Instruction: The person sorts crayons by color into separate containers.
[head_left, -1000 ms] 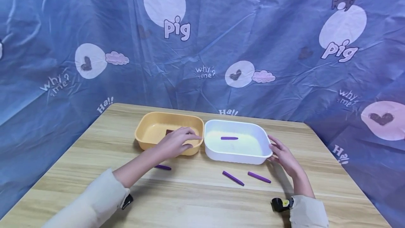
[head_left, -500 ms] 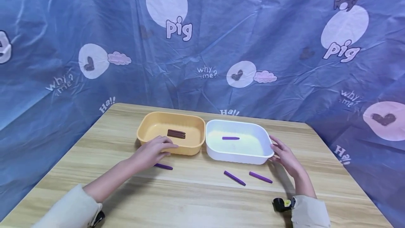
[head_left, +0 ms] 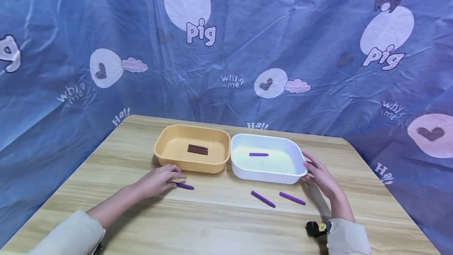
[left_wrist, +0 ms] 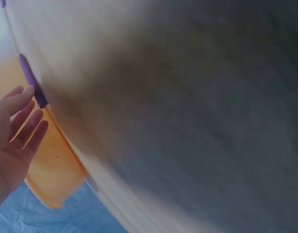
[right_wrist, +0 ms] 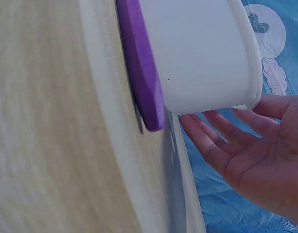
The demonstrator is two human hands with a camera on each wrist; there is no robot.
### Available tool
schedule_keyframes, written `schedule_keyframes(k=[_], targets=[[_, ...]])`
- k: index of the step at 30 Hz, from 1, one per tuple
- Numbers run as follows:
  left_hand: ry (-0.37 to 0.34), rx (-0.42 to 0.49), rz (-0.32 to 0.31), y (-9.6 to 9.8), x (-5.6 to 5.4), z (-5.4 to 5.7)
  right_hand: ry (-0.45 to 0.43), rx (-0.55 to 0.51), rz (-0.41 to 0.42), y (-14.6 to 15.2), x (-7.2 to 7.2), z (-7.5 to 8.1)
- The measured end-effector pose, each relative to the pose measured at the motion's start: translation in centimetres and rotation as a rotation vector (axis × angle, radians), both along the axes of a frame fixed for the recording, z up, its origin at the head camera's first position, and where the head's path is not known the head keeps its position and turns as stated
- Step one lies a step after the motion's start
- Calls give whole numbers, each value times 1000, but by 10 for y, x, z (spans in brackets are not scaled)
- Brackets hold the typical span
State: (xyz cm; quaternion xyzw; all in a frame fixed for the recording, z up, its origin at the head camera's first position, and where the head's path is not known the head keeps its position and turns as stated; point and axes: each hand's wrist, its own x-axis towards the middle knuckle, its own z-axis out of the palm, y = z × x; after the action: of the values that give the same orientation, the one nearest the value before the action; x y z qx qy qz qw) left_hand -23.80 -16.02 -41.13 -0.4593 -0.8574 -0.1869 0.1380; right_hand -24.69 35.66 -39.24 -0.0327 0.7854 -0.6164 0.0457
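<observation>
My left hand is low over the table in front of the yellow-orange bin. Its thumb meets the left end of a purple crayon, while the other fingers stay loosely extended above it. In the left wrist view the thumb tip overlaps that crayon. At the right end of the white bin, my right hand rests its fairly straight fingers against the outer wall. One purple crayon lies inside the white bin. Several brown crayons lie side by side in the yellow-orange bin.
Two more purple crayons, a left one and a right one, lie on the wooden table before the white bin. The bins stand side by side, nearly touching. Blue patterned cloth hangs behind the table.
My left hand has moved back from over the yellow-orange bin, leftward and down to the purple crayon on the table, uncovering the brown crayons. My right hand has kept its place at the white bin.
</observation>
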Motion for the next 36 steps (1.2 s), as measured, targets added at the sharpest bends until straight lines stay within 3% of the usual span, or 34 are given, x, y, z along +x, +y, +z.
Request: schedule_keyframes(k=[6,19,28,36], targets=[[-35,3,-58,-3,-5,-7,-5,-6,2,0,0,1],[-35,-79,-32,-1,-4,-4,-3,8,3,1,-1,-1],[-58,-86,42,10,3,9,4,4,10,3,0,-2],[-61,-57,64,20,6,23,7,11,15,5,1,-3]])
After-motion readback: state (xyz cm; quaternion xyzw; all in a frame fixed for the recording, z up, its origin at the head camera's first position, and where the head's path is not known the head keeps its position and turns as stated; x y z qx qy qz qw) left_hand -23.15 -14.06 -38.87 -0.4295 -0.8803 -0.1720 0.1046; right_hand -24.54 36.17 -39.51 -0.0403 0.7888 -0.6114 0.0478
